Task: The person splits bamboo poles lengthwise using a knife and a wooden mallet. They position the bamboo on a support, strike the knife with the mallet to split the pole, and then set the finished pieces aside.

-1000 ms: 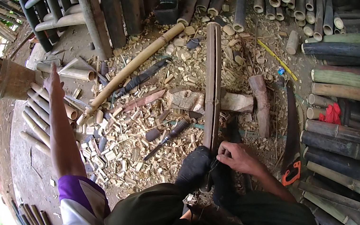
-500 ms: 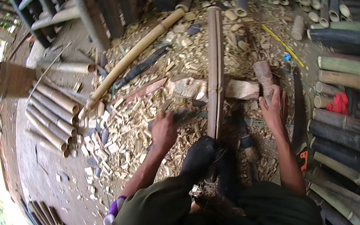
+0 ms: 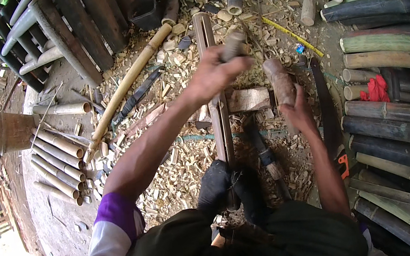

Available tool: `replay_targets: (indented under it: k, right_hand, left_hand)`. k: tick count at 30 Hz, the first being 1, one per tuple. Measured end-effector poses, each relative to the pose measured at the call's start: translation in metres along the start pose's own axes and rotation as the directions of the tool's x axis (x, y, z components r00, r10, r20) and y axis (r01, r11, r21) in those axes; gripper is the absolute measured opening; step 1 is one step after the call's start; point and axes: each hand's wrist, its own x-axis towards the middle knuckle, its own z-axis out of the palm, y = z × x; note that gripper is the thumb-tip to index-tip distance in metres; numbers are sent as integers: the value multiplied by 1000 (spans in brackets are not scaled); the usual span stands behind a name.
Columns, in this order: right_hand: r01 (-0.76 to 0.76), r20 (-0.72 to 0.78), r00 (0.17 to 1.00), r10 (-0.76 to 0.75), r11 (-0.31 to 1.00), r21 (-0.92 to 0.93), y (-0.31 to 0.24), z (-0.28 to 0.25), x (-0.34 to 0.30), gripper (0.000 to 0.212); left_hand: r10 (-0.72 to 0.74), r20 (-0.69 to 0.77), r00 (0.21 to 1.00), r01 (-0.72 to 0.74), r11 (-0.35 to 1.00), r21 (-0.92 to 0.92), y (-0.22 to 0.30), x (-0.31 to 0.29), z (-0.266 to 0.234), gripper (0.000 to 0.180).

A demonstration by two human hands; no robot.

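My left hand (image 3: 215, 74) reaches over a long brown wooden bar (image 3: 218, 131) with a lengthwise slot. Its fingers are closed around a short grey-brown cylindrical piece (image 3: 233, 46), blurred by motion, whose kind I cannot make out. In my right hand (image 3: 296, 109) is a thick, rounded wooden mallet (image 3: 279, 79), held head up just right of the bar. The bar lies across a pale hewn wood block (image 3: 248, 99), and its near end sits between my dark-covered feet (image 3: 214, 186).
Wood chips (image 3: 169, 175) cover the ground. A dark tool with a bound handle (image 3: 269, 163) and a long saw (image 3: 326, 106) lie at right. Bamboo lengths (image 3: 395, 116) are stacked at far right, with a red cloth (image 3: 375, 91). A bamboo pole (image 3: 127, 89) slants at left.
My left hand has risen from the chips and moved right and away, over the bar, with the cylindrical piece. My right hand has lifted the mallet slightly. The view has shifted.
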Motion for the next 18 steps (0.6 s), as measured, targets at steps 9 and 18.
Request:
replay_targets:
  k: [9,18]
  right_hand:
    - [267,-89,952,-292,654,708,-30,-84,-47,82]
    - [585,-415,811,-413,608,537,-106,-133,-96,90]
  left_hand:
    - [-80,171,982,62,992,109,-40,41,36,34]
    - [-111,187,976,49,951,305,-34,25,28,35]
